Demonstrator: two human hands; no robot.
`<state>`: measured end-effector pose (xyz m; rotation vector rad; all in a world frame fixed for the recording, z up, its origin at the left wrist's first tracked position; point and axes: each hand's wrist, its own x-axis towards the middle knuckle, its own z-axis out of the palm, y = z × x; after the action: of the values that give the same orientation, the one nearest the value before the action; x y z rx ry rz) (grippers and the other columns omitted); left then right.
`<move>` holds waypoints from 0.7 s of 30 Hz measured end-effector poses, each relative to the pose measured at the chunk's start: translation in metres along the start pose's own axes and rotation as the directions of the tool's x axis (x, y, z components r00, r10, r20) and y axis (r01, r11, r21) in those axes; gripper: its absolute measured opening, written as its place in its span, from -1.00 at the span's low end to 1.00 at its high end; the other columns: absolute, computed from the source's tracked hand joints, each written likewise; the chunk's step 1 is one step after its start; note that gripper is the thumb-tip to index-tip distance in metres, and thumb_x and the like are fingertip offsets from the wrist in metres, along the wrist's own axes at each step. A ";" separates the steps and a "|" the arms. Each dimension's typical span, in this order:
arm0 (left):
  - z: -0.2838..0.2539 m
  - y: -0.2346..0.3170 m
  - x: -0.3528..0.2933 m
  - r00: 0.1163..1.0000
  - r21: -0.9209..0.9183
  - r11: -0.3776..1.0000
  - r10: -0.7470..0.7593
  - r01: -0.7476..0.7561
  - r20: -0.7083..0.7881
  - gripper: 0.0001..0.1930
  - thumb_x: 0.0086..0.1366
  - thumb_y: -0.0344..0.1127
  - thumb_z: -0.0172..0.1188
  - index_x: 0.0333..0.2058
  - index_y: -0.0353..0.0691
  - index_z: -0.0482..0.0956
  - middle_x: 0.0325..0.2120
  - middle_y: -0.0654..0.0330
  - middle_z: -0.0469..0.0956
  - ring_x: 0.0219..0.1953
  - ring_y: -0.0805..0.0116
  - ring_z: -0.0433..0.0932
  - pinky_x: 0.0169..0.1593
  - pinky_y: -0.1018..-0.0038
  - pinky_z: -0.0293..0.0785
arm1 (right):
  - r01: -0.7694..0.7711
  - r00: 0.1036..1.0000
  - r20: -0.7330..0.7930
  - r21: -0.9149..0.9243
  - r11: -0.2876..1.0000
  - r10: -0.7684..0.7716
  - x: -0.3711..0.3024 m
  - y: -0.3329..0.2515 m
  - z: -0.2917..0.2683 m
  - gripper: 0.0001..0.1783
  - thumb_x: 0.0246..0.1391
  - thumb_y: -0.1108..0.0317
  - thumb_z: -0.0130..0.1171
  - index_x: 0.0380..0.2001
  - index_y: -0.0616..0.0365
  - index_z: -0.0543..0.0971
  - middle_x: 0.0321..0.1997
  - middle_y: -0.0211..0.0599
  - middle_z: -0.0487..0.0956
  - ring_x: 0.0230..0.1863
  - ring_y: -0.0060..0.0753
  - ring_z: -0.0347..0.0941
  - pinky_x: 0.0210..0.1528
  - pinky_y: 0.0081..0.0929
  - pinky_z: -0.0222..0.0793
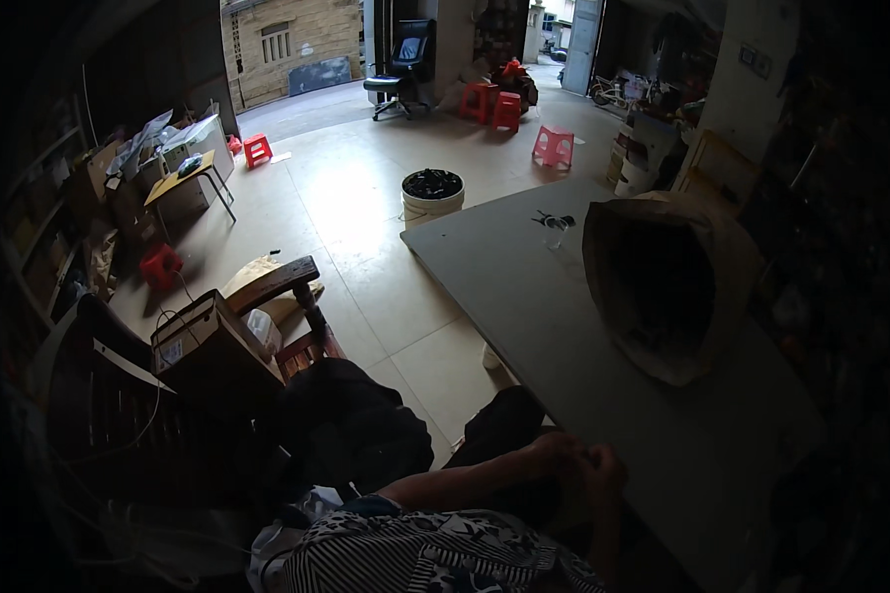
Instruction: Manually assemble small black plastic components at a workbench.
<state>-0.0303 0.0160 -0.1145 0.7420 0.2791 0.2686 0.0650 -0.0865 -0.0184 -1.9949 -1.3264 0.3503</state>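
Head view, table [504, 282] beside right hand [605, 472]

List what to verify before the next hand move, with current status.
1. Both hands in view: ok; left hand and right hand are close together by the table edge.
2. Fingers' hold on anything: cannot tell; too dark.
3. Bag mouth open: ok; it stands on the table.
4. Bag contents identifiable: cannot tell; the inside is in shadow.
5. Bucket upright: ok, on the floor.
6. Spare room in bucket: not ok; dark pieces reach about the rim.
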 end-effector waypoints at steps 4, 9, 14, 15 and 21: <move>0.012 0.005 -0.006 0.993 0.488 0.866 0.120 -0.114 0.017 -0.71 0.18 -0.25 0.05 -0.16 -0.28 0.44 -0.27 0.18 0.48 -0.21 0.33 0.46 -0.17 0.43 0.39 | -0.025 0.991 -0.125 0.123 0.992 0.041 0.004 0.048 0.013 -0.73 0.03 0.16 -0.01 -0.40 0.17 0.39 -0.53 -0.23 0.42 -0.48 -0.49 0.33 -0.40 -0.45 0.28; 0.031 0.011 -0.015 0.938 0.816 0.505 0.324 -0.279 0.120 -0.69 -0.01 -0.32 0.19 -0.24 -0.26 0.50 -0.35 0.02 0.53 -0.26 0.14 0.52 -0.20 0.37 0.40 | 0.015 0.990 -0.132 0.445 0.895 0.049 0.005 0.064 0.031 -0.77 0.10 0.23 -0.08 -0.36 0.18 0.40 -0.44 -0.38 0.41 -0.36 -0.50 0.33 -0.31 -0.54 0.26; 0.037 0.008 -0.013 0.864 0.768 0.558 0.503 -0.315 -0.011 -0.73 -0.05 -0.34 0.21 -0.32 -0.29 0.54 -0.43 0.02 0.54 -0.32 0.14 0.54 -0.27 0.36 0.42 | 0.023 0.960 -0.273 0.306 0.952 0.064 0.001 0.014 0.018 -0.73 0.12 0.24 -0.13 -0.36 0.24 0.42 -0.49 -0.25 0.43 -0.43 -0.41 0.35 -0.35 -0.47 0.29; 0.047 0.015 -0.018 0.858 0.794 0.550 0.508 -0.258 -0.073 -0.76 -0.03 -0.37 0.22 -0.34 -0.32 0.54 -0.43 0.07 0.55 -0.30 0.27 0.53 -0.24 0.42 0.42 | 0.007 0.946 -0.313 0.271 0.962 0.082 0.000 0.007 0.016 -0.74 0.12 0.26 -0.14 -0.37 0.24 0.43 -0.50 -0.22 0.44 -0.44 -0.38 0.36 -0.36 -0.47 0.29; 0.055 0.026 -0.022 0.852 0.727 0.650 0.492 -0.222 -0.179 -0.79 0.01 -0.39 0.21 -0.35 -0.36 0.54 -0.41 0.13 0.55 -0.31 0.42 0.51 -0.22 0.48 0.43 | 0.080 0.874 -0.458 -0.194 0.978 -0.163 0.000 -0.006 0.015 -0.78 0.11 0.32 -0.12 -0.42 0.24 0.44 -0.50 -0.14 0.42 -0.46 -0.13 0.36 -0.41 -0.34 0.29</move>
<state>-0.0356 -0.0073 -0.0539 1.5099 0.6043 0.7234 0.0520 -0.0793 -0.0253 -1.9513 -1.1823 -0.3086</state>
